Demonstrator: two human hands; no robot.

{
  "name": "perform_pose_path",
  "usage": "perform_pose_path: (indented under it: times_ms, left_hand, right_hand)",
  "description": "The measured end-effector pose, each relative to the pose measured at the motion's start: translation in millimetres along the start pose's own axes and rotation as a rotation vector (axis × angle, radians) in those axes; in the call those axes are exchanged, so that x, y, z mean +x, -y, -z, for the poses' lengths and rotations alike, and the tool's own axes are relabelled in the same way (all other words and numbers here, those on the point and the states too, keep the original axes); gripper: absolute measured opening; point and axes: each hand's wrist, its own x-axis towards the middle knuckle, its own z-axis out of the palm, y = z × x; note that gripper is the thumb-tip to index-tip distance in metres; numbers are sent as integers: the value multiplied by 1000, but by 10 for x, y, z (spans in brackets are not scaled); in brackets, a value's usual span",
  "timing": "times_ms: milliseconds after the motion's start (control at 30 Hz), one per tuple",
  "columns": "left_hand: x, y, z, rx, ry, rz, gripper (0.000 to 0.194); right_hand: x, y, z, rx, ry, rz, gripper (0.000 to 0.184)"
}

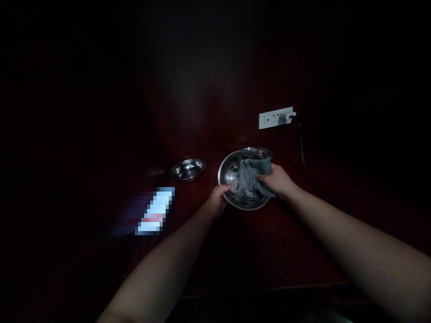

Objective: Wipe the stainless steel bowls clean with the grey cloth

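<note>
Nearest the camera are your bare forearms, the left (161, 273) and the right (353, 246), reaching in over a dark red tabletop (262, 255). Your left hand (217, 202) grips the round, shiny stainless-steel bowl (231, 169), thumb over its near-left rim, the other fingers mostly out of sight outside the wall. Your right hand (280, 181) has closed fingers on a grey-green textured cloth (256, 172), thumb on top; you can't tell from here whether those fingers also pinch the steel rim.

The bowl sits between your hands, its mouth tilted towards you, and the cloth is bunched inside, with part of it over the right edge. This looks like the inside being wiped; moving the cloth along the wall would call for a steady left grip and light, even pressure from the right. Past the far edge you can see what seems to be a second steel rim (257, 148), too hidden to judge.

To the left stands a small, shallow stainless-steel dish (187, 170), with only reflections visible in it. Nearer you is a bright, pixelated screen (156, 211). On the right, a white plug (287, 117) with a dark cable (301, 146) sits in a white socket panel (268, 120)
</note>
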Motion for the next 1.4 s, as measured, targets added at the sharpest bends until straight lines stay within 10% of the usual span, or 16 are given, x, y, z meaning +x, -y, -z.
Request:
perform_pose_path:
  times_ms: [867, 1400]
  left_hand:
    - [3, -27, 33, 32, -64, 76, 37]
    - [30, 11, 131, -95, 185, 72, 51]
  right_hand:
    - [-3, 41, 51, -217, 8, 85, 27]
    - [63, -21, 54, -115, -63, 50, 21]
